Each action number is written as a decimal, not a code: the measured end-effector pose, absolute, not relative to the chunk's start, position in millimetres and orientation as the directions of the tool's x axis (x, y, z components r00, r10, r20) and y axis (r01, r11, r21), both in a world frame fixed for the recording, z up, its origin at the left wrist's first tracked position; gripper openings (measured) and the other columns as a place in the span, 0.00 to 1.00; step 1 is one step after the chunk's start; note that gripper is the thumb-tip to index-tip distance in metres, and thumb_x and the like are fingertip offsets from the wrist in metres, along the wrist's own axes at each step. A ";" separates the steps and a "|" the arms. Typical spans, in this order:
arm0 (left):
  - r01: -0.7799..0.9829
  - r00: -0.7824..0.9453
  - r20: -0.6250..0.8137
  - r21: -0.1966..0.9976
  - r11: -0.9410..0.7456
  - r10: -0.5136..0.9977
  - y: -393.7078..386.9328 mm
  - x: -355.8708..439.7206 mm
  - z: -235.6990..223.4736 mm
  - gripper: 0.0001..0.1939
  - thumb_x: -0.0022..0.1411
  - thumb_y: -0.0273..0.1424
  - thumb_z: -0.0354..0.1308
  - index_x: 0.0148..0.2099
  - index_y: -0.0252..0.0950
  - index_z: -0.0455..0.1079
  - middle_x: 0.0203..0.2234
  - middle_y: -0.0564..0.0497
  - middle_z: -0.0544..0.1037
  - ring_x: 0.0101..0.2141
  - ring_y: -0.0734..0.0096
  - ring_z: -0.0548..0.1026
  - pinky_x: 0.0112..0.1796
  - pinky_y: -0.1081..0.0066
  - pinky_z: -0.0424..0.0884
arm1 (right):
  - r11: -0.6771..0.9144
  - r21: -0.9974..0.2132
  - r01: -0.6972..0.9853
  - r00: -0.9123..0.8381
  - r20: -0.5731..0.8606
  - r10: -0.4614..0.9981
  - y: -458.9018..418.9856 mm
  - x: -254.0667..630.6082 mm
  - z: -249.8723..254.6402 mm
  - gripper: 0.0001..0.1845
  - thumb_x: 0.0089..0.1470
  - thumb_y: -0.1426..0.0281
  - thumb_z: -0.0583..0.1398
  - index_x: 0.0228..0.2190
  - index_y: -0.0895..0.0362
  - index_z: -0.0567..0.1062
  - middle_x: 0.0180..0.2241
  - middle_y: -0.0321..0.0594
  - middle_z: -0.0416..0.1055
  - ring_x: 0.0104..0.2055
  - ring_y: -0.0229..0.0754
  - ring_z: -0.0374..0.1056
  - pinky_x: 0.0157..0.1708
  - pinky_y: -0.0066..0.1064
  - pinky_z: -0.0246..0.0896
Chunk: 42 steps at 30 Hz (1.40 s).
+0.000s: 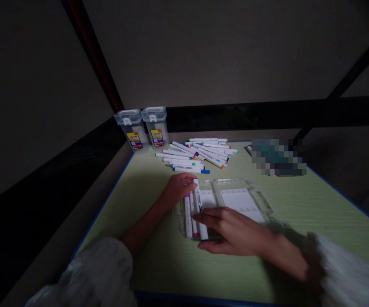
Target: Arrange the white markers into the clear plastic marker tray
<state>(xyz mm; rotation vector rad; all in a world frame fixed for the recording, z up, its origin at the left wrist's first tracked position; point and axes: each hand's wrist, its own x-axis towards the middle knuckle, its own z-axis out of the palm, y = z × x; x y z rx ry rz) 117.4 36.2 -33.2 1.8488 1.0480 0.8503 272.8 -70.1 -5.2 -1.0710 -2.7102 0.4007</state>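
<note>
A: What are the hands doing?
B: Both hold one white pen (199, 209). The left hand (180, 187) has its fingers closed on the far end. The right hand (232, 230) has its fingers around the near part, with the thumb by the near end.
A: Where is that pen?
B: Over the left side of the clear case (227, 182), just beside two pens (188, 218) lying in there. I can't tell if it touches the bottom.
A: Is the case open?
B: Yes, flat on the green bench (165, 264). Each side has white stuff in it.
A: What's behind it?
B: A messy pile of pens (203, 154) with caps of many colors. Left of that, two see-through tubs (155, 130) stand up, with yellow stickers on them.
A: And on the right?
B: A flat thing (277, 157), too blurry to name.
</note>
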 end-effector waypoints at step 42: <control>0.265 0.297 0.291 0.890 -0.372 0.909 40.3 109.4 -21.6 0.09 0.38 0.24 0.61 0.29 0.30 0.72 0.22 0.53 0.73 0.25 0.75 0.70 0.31 0.75 0.66 | 0.512 -0.852 0.108 0.075 0.520 0.851 -65.9 285.6 -0.1 0.18 0.58 0.62 0.44 0.38 0.58 0.69 0.20 0.35 0.66 0.21 0.35 0.62 0.20 0.28 0.57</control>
